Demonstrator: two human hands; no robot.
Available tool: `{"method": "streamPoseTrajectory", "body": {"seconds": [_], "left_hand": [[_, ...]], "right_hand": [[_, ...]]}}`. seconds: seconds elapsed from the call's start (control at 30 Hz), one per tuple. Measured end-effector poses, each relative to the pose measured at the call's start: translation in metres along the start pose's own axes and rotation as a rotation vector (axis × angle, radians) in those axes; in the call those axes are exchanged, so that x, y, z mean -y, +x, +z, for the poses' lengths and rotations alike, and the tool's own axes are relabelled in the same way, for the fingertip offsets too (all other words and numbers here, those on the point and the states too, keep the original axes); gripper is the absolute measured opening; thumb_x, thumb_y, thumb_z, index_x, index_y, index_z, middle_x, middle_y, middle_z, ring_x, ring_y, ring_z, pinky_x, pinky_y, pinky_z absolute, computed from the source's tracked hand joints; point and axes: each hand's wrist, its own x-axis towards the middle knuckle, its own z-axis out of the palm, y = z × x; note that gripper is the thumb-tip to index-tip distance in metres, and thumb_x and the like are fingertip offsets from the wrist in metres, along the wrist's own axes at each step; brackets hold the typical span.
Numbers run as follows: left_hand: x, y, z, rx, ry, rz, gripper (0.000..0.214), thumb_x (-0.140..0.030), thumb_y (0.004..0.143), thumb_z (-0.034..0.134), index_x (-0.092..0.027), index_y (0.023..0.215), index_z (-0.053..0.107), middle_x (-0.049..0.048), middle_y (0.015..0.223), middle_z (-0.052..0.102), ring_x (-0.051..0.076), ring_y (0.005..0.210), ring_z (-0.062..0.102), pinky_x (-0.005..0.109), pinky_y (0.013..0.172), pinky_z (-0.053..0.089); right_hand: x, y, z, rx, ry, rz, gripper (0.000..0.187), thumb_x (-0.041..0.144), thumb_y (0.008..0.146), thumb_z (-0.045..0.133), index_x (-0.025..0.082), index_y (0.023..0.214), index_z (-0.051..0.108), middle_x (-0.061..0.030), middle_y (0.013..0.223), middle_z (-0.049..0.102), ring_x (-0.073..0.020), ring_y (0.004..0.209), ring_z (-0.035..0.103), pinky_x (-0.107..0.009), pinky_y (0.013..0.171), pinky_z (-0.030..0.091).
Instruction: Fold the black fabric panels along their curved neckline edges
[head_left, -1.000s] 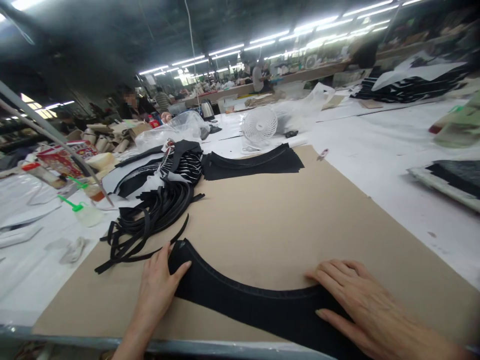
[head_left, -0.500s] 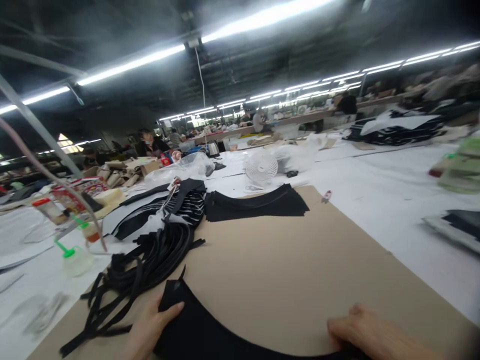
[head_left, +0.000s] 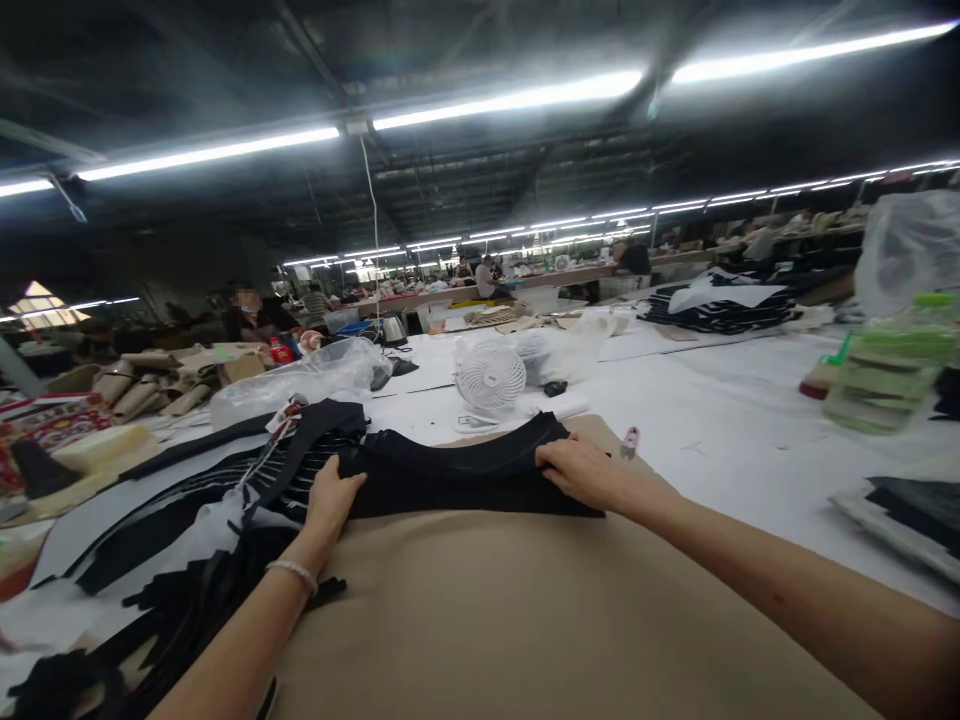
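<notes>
A curved black fabric piece (head_left: 465, 458) stretches between my two hands at the far end of a brown board (head_left: 480, 600). Its left end is pinched by my left hand (head_left: 334, 492), thumb on top. My right hand (head_left: 579, 468) grips the right end, fingers bent over the edge. The piece lies on or just above black cut fabric (head_left: 480, 497); I cannot tell how closely they touch. Left of my left hand are bundled black pieces with pale edges (head_left: 240, 470) and a tangle of black strips (head_left: 195, 610).
Beyond the fabric stands a white fan (head_left: 491, 378). Small pink-handled snips (head_left: 630, 440) lie right of my right hand. A green-tinted plastic jug (head_left: 881, 375) and dark fabric pieces (head_left: 915, 515) are at the right. Clear plastic (head_left: 307, 385) lies at the back left.
Both hands have moved forward with the black fabric piece, from the near edge of the board to the black pieces at its far end. The view has turned slightly right.
</notes>
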Motion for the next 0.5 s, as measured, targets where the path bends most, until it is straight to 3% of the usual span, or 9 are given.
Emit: {"method": "streamPoseTrajectory", "body": {"seconds": [0.07, 0.17, 0.23, 0.3, 0.4, 0.5], "left_hand": [[-0.003, 0.004, 0.011, -0.1, 0.126, 0.058, 0.051, -0.023, 0.074, 0.061, -0.013, 0.123, 0.051, 0.0156, 0.113, 0.063, 0.032, 0.112, 0.057, 0.048, 0.096, 0.042], [-0.006, -0.012, 0.03, -0.206, 0.281, 0.195, 0.062, -0.022, 0.085, 0.049, -0.012, 0.143, 0.029, 0.0221, 0.143, 0.039, 0.037, 0.136, 0.031, 0.057, 0.108, 0.024], [-0.006, -0.029, 0.043, -0.161, 0.359, 0.315, 0.054, -0.02, 0.089, 0.044, -0.017, 0.142, 0.035, 0.0171, 0.146, 0.037, 0.033, 0.137, 0.029, 0.054, 0.11, 0.023], [-0.004, -0.045, 0.056, -0.033, 0.411, 0.429, 0.04, -0.019, 0.09, 0.045, -0.023, 0.13, 0.052, 0.0097, 0.137, 0.05, 0.027, 0.131, 0.041, 0.045, 0.108, 0.031], [-0.005, -0.066, 0.072, 0.136, 0.433, 0.519, 0.022, -0.019, 0.087, 0.057, -0.024, 0.107, 0.066, 0.0043, 0.116, 0.063, 0.022, 0.115, 0.055, 0.039, 0.099, 0.043], [-0.018, -0.099, 0.093, 0.164, 0.369, 0.513, 0.023, -0.03, 0.089, 0.06, -0.019, 0.109, 0.062, 0.0066, 0.116, 0.062, 0.021, 0.106, 0.059, 0.043, 0.091, 0.049]], "right_hand": [[-0.005, 0.021, 0.009, -0.015, -0.023, 0.017, 0.016, 0.011, 0.085, 0.049, 0.019, 0.089, 0.063, -0.0055, 0.084, 0.069, -0.0206, 0.084, 0.062, -0.036, 0.087, 0.034], [-0.007, 0.04, 0.02, -0.059, -0.047, 0.023, 0.016, 0.012, 0.086, 0.051, 0.016, 0.095, 0.062, -0.0106, 0.095, 0.067, -0.0244, 0.096, 0.058, -0.04, 0.092, 0.031], [-0.007, 0.044, 0.023, -0.099, -0.051, 0.016, 0.02, 0.012, 0.085, 0.052, 0.015, 0.102, 0.061, -0.0142, 0.108, 0.063, -0.0278, 0.107, 0.052, -0.045, 0.097, 0.026], [-0.007, 0.041, 0.022, -0.132, -0.044, 0.02, 0.026, 0.011, 0.084, 0.053, 0.014, 0.109, 0.059, -0.016, 0.117, 0.058, -0.0296, 0.114, 0.047, -0.048, 0.1, 0.023], [-0.008, 0.015, 0.012, -0.14, -0.033, 0.068, 0.031, 0.008, 0.085, 0.05, 0.014, 0.115, 0.056, -0.0163, 0.119, 0.056, -0.0293, 0.115, 0.046, -0.048, 0.099, 0.026], [-0.009, -0.042, -0.003, -0.091, -0.039, 0.128, 0.029, 0.014, 0.088, 0.052, 0.018, 0.117, 0.056, -0.0112, 0.117, 0.058, -0.0256, 0.113, 0.048, -0.044, 0.098, 0.031]]}}
